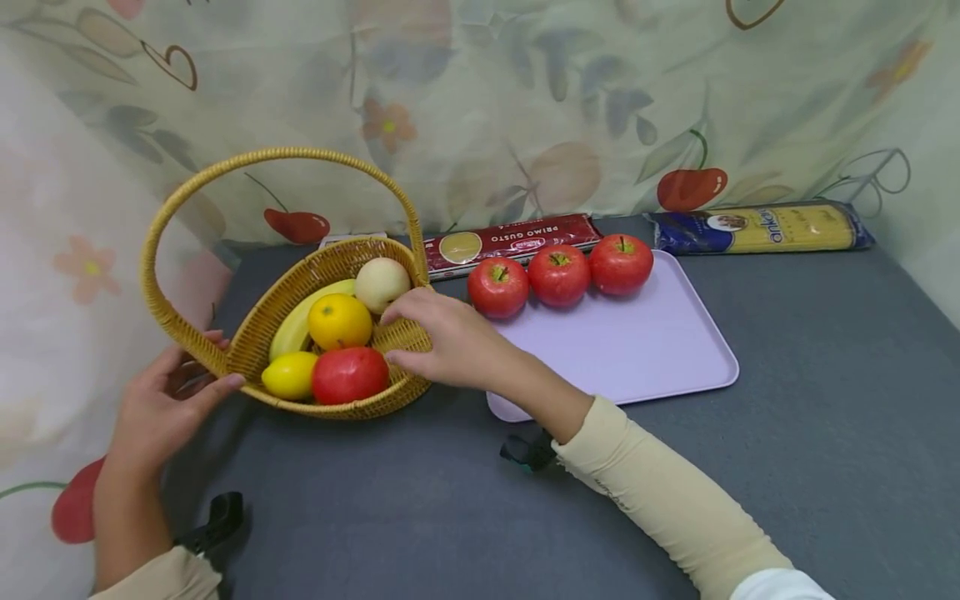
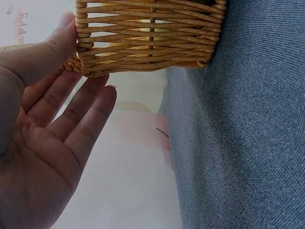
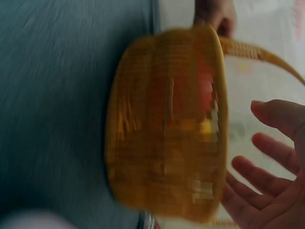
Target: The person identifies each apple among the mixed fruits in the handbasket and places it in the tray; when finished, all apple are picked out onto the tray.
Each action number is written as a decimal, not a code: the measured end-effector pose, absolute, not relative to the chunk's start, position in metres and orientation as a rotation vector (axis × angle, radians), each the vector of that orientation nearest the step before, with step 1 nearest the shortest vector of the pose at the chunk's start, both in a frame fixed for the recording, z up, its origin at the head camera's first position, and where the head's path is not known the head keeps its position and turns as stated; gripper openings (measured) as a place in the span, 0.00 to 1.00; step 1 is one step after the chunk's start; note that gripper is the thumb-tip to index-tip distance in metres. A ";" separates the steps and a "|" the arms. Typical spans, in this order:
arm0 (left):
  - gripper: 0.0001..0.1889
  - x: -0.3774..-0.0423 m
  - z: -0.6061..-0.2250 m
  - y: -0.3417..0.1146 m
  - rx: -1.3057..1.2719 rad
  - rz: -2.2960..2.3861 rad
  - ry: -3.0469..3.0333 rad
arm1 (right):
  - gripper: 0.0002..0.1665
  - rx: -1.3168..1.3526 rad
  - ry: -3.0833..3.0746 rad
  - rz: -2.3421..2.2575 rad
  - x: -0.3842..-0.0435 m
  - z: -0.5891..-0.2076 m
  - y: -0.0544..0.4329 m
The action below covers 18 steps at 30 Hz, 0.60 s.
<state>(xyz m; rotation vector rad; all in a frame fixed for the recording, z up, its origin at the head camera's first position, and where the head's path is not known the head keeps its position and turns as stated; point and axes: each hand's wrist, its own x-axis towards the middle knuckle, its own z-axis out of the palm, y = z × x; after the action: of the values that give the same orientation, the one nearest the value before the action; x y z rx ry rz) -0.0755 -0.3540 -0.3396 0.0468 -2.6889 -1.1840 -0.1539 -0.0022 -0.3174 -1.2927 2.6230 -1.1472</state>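
In the head view a wicker basket (image 1: 397, 400) with a tall arched handle stands at the left. Inside lie a banana (image 1: 288, 333), an orange (image 1: 340, 322), a lemon (image 1: 290, 375), a red apple (image 1: 350, 377) and a pale round fruit (image 1: 382, 285). My left hand (image 1: 161, 404) grips the basket's left end by the handle base; the left wrist view has its thumb and fingers on either side of the wicker (image 2: 152, 43). Over the basket's right side hovers my right hand (image 1: 453, 337), fingers apart and holding nothing. The right wrist view is blurred.
Right of the basket lies a lilac tray (image 1: 622, 358), with three red apples (image 1: 558, 275) along its back left edge. Behind are a red pasta packet (image 1: 510, 242) and a blue and yellow one (image 1: 757, 229). A patterned curtain (image 1: 480, 108) hangs at the back.
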 end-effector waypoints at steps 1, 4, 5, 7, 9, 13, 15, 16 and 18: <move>0.31 -0.076 -0.339 -0.354 0.049 -1.181 -2.691 | 0.22 -1.292 2.592 -1.121 -0.153 -0.318 -0.009; 0.31 -0.076 -0.339 -0.354 0.057 -1.180 -2.692 | 0.25 -1.251 2.518 -1.058 -0.153 -0.319 -0.027; 0.31 -0.076 -0.340 -0.354 0.057 -1.182 -2.691 | 0.26 -1.234 2.513 -1.031 -0.154 -0.319 -0.032; 0.31 -0.077 -0.340 -0.354 0.057 -1.182 -2.691 | 0.26 -1.193 2.524 -0.957 -0.155 -0.319 -0.041; 0.31 -0.077 -0.340 -0.354 0.057 -1.183 -2.692 | 0.25 -1.151 2.544 -0.880 -0.156 -0.318 -0.049; 0.31 -0.077 -0.339 -0.354 0.066 -1.189 -2.691 | 0.23 -1.096 2.547 -0.781 -0.159 -0.318 -0.060; 0.31 -0.077 -0.339 -0.354 0.071 -1.193 -2.692 | 0.22 -1.075 2.530 -0.763 -0.159 -0.319 -0.063; 0.31 -0.077 -0.339 -0.354 0.071 -1.193 -2.693 | 0.22 -1.066 2.524 -0.758 -0.159 -0.320 -0.065; 0.31 -0.077 -0.339 -0.354 0.073 -1.194 -2.694 | 0.23 -1.051 2.518 -0.755 -0.158 -0.321 -0.066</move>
<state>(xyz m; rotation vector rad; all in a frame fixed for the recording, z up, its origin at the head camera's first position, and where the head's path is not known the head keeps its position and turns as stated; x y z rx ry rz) -0.0768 -0.3539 -0.3386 0.0726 -2.6939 -1.1942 -0.1583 -0.0665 -0.3210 -1.0511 2.5183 -0.7551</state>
